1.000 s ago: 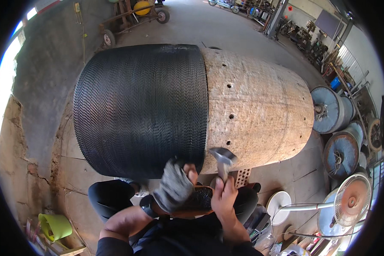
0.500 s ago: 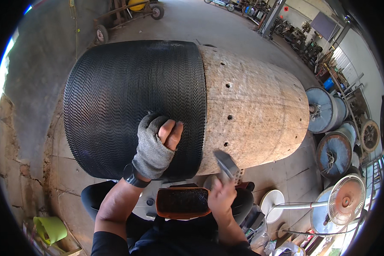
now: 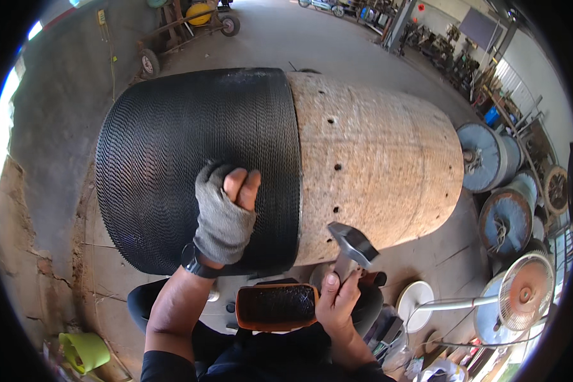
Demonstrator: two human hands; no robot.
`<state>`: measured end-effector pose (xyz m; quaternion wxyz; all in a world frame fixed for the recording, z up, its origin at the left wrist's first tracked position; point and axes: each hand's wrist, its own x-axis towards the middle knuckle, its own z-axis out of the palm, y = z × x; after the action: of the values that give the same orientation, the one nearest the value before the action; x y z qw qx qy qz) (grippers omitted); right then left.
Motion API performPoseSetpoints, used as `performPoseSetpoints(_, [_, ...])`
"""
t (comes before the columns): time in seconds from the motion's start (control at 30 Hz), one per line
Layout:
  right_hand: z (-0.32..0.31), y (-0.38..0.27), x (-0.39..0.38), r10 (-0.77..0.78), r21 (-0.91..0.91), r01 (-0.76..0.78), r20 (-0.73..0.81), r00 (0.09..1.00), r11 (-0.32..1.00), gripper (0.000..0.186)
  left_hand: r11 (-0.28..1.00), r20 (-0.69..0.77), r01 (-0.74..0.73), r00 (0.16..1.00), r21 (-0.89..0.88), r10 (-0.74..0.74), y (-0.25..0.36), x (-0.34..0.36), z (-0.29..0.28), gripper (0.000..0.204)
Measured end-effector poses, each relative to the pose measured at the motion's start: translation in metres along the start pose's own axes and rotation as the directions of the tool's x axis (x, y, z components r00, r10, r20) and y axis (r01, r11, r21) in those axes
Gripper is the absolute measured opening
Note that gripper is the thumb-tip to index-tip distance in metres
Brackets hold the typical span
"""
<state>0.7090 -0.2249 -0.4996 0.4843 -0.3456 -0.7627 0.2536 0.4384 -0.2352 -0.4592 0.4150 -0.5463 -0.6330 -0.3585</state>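
A big roller lies crosswise before me. Black, finely toothed strips [image 3: 172, 159] wrap its left part, and its right part is bare tan wood [image 3: 388, 153] with several dark holes. My left hand [image 3: 226, 207], in a grey glove with bare fingertips, rests on the black part near its right edge. Its fingers are curled closed; whatever they hold is hidden. My right hand [image 3: 339, 302] grips a hammer [image 3: 353, 245] by the handle, its metal head raised in front of the wood's lower edge. Between my knees sits an orange-rimmed box [image 3: 240, 309] with dark small pieces inside.
Right of the roller stand several blue-grey metal drums [image 3: 506, 219] and a fan [image 3: 525, 293] on a white pole. A green bucket [image 3: 84, 351] is at the lower left. A wheeled cart [image 3: 188, 25] stands at the far left, beside the wall.
The hammer's head has moved slightly right and its motion blur has gone. My left hand stays closed against the black surface. The whole view has shifted a little.
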Motion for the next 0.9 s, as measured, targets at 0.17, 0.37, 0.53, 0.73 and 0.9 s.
performPoseSetpoints(0.17, [-0.006,0.039,-0.013,-0.122,-0.074,0.128,0.08,0.989,0.989,0.02,0.986,0.067,0.051,0.996,0.156,-0.062,-0.003,0.004,-0.004,0.04])
performPoseSetpoints(0.37, [-0.006,0.037,-0.048,-0.011,-0.099,0.016,0.06,0.998,0.995,0.021,0.978,0.081,0.075,0.995,-0.194,-0.06,0.068,-0.016,-0.033,0.05])
performPoseSetpoints(0.53, [-0.01,0.053,-0.061,0.038,-0.055,-0.033,0.095,0.995,0.998,0.022,0.901,0.14,0.149,0.985,-0.408,-0.099,0.11,-0.056,-0.022,0.065])
performPoseSetpoints(0.73, [-0.01,0.051,-0.06,0.055,-0.04,-0.052,0.092,0.994,0.998,0.023,0.897,0.25,0.19,0.964,-0.4,-0.093,0.114,-0.048,-0.028,0.068])
performPoseSetpoints(0.9, [-0.009,0.042,-0.05,0.02,-0.019,-0.018,0.09,0.996,1.0,0.026,0.955,0.135,0.147,0.984,-0.257,-0.115,0.129,-0.036,-0.018,0.07])
